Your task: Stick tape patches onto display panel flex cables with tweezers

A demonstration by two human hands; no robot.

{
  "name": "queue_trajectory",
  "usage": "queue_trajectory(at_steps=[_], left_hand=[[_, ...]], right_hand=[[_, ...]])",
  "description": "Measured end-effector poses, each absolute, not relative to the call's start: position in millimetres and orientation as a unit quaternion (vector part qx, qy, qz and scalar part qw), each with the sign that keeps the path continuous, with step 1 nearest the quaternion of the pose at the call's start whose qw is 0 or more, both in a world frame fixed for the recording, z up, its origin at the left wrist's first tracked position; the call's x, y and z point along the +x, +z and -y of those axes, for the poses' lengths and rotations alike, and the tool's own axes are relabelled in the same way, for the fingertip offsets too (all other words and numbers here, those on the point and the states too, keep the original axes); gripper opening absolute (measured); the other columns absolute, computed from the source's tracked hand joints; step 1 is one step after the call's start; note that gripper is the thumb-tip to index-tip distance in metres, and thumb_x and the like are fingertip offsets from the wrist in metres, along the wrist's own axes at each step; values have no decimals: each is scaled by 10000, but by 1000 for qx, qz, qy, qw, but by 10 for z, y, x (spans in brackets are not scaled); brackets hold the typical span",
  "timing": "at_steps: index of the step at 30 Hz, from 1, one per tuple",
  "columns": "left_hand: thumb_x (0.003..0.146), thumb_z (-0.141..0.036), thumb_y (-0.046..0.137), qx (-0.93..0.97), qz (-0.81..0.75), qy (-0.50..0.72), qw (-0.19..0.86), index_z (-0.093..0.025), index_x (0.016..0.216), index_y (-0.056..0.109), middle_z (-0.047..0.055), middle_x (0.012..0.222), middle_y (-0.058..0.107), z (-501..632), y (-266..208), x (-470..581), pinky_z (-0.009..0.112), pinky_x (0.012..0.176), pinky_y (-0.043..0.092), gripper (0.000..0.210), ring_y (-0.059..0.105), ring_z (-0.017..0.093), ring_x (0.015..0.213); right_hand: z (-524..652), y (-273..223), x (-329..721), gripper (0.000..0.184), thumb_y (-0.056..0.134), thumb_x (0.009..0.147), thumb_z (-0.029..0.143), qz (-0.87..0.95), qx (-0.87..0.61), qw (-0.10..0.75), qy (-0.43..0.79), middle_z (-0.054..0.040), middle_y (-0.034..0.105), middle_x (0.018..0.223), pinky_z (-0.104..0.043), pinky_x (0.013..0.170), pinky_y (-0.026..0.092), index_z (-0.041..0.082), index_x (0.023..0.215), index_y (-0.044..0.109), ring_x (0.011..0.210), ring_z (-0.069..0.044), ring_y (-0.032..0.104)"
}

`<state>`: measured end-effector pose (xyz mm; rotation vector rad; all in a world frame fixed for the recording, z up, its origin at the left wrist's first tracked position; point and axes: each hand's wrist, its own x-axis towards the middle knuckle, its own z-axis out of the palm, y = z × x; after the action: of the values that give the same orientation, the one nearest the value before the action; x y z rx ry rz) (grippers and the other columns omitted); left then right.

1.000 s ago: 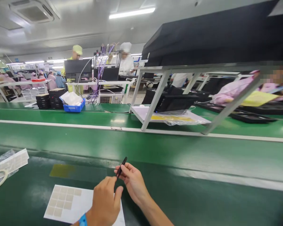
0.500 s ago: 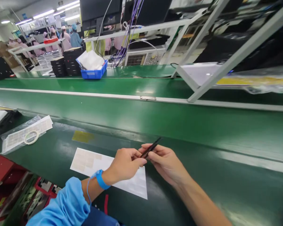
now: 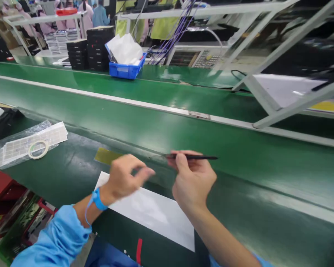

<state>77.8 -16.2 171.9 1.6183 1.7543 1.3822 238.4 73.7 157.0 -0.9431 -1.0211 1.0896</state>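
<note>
Step in hand, by look: handling slim black tool (image 3: pixel 202 157). Right hand (image 3: pixel 195 178) pinches it between thumb and fingers, tool roughly level, thin end toward left hand (image 3: pixel 126 176). Left hand over white sheet (image 3: pixel 164 215), thumb and forefinger curled toward each other; blurred, cannot tell whether tips meet or pinch anything. Sheet flat on desk (image 3: pixel 78 163), yellow strip (image 3: pixel 105 155) just beyond left hand. Next move probably calls for steady right pinch, thin end well controlled.

Our right hand (image 3: pixel 193 181) holding a black tool (image 3: pixel 202 157), our left hand (image 3: pixel 124 177) over white paper (image 3: pixel 161 215), green surface (image 3: pixel 245 226), blue bin (image 3: pixel 124 70)
</note>
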Motion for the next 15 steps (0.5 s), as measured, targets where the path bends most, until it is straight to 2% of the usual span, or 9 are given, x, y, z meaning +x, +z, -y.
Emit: queue_trajectory(at_steps=[3, 6, 10, 12, 14, 15], left_hand=[[959, -725, 599, 584, -559, 541, 232, -204, 796, 566, 8, 744, 596, 242, 1733, 1054, 291, 616, 419, 547, 534, 143, 650], [1016, -797, 372, 531, -597, 563, 210, -214, 803, 504, 21, 769, 560, 290, 1743, 1000, 312, 621, 379, 634, 522, 161, 678], [1037, -798, 154, 509, -678, 509, 145, -233, 834, 480, 31, 776, 575, 297, 1718, 785, 345, 613, 316, 683, 525, 188, 670], [1018, -813, 72, 499, -707, 485, 129, -244, 807, 437, 34, 747, 565, 289, 1717, 754, 355, 600, 297, 708, 524, 199, 653], [990, -849, 57, 478, -716, 486, 150, -251, 810, 422, 44, 761, 582, 298, 1739, 781, 358, 604, 343, 723, 566, 214, 680], [971, -883, 107, 465, -713, 494, 179, -254, 824, 425, 46, 776, 595, 312, 1757, 810, 358, 611, 381, 721, 594, 220, 702]], right_hand=[[-650, 1772, 1754, 173, 800, 943, 362, 538, -330, 702, 330, -49, 741, 940, -353, 766, 602, 209, 969, 724, 859, -216, 739], [-595, 1817, 1373, 60, 766, 981, 270, 633, -234, 704, 222, -48, 751, 983, -390, 794, 593, 238, 1023, 737, 926, -242, 739], [-739, 1758, 1162, 77, 776, 985, 305, 678, -194, 707, 60, -49, 762, 990, -399, 774, 578, 252, 1033, 746, 890, -251, 731], [-834, 1758, 1115, 118, 755, 1005, 358, 672, -188, 715, 28, -51, 759, 963, -395, 752, 578, 242, 1026, 742, 859, -251, 733], [-863, 1786, 1114, 185, 754, 1008, 407, 651, -189, 734, 19, -53, 747, 906, -375, 717, 570, 222, 1001, 739, 815, -241, 728], [-843, 1804, 1132, 233, 766, 998, 446, 648, -197, 736, 25, -54, 739, 888, -378, 731, 569, 215, 992, 734, 820, -240, 724]])
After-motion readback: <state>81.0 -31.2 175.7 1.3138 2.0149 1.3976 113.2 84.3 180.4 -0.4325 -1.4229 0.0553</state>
